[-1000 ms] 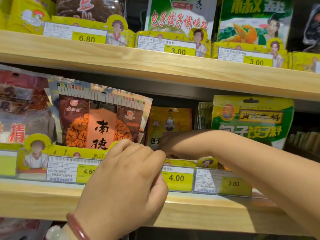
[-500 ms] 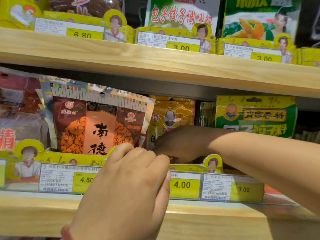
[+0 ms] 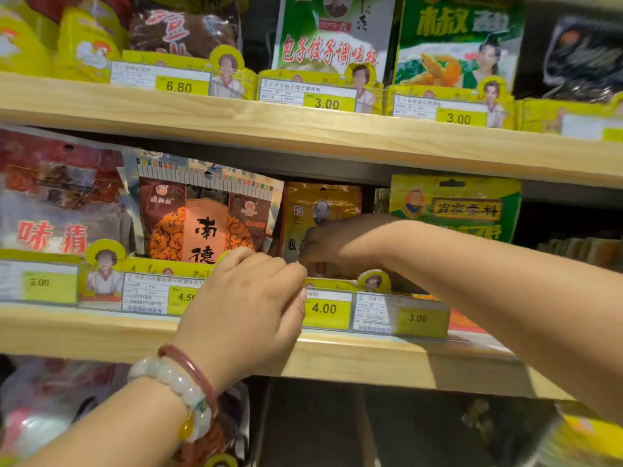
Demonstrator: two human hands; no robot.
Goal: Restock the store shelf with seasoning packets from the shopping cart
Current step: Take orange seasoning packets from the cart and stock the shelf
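A golden-orange seasoning packet [image 3: 320, 203] stands upright on the middle shelf [image 3: 354, 358], between a brown-orange packet [image 3: 202, 224] and a green-yellow one [image 3: 465, 207]. My right hand [image 3: 340, 244] reaches in from the right, in shadow, and its curled fingers hold the golden packet's lower part. My left hand [image 3: 249, 305], with bead bracelets on the wrist, has its fingers curled over the top edge of the yellow price rail [image 3: 327, 308] just in front of that packet. The shopping cart is out of view.
The upper shelf [image 3: 303, 129] hangs close above, lined with packets and price tags. Red and white packets [image 3: 57, 203] fill the middle shelf's left end. More bags [image 3: 50, 416] lie on the shelf below, beside a dark gap.
Both hands stay in the same spot. My right hand has shifted slightly up the golden packet, which now stands a little more upright. The view has tilted down and shows my left wrist.
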